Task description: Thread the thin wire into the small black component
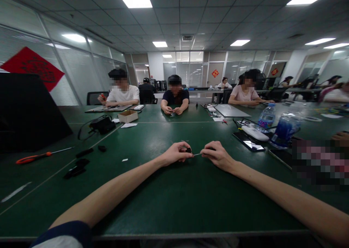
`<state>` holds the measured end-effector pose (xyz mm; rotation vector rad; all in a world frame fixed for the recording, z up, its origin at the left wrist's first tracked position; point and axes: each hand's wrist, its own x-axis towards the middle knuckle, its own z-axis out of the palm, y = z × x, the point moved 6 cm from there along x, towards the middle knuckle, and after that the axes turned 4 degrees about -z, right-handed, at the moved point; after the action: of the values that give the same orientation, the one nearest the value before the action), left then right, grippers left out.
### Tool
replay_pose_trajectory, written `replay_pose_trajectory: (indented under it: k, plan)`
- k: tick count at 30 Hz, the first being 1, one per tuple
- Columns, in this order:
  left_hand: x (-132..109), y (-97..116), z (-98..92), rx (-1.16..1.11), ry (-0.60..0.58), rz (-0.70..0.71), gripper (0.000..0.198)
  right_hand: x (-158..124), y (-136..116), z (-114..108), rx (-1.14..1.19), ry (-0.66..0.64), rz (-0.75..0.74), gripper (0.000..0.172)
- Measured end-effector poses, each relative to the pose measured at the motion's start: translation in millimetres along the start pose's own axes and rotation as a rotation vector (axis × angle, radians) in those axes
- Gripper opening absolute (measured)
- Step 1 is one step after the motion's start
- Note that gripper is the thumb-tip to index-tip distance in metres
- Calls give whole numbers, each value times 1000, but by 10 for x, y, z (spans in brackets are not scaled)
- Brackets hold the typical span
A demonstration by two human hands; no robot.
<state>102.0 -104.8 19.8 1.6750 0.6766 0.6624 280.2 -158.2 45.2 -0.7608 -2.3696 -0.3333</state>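
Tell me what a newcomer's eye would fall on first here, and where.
Probably the centre: over the green table, the left hand pinches a small dark piece and the right hand holds a thin rod pointing toward it. Next, likely, the big red diamond-shaped sign at upper left, then the orange-handled screwdriver lying at the table's left.

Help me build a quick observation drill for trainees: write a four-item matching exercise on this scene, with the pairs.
1. screwdriver
2. box
3. bottles
4. thin rod

A. standing on the table's right side
B. between left hand and right hand
C. orange-and-black handle
D. tan, beyond the hands

Pairs: 1-C, 2-D, 3-A, 4-B
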Motion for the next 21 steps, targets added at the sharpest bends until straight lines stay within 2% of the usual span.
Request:
replay_pose_trajectory:
  k: [8, 13, 17, 21]
  plan:
    - [-9, 19, 0, 10, -5, -1, 44, -2, -27, -10, -113, -26, -78, 22]
    - [16, 1, -50, -41, 52, 4, 41, 42, -293, 49, -147, -97, -217, 30]
    - [36, -17, -59, -75, 61, 13, 41, 100, -412, 68, -101, -111, -196, 25]
    - [57, -54, -70, -120, 70, -9, 40, 103, -282, 38, -53, -112, -91, 21]
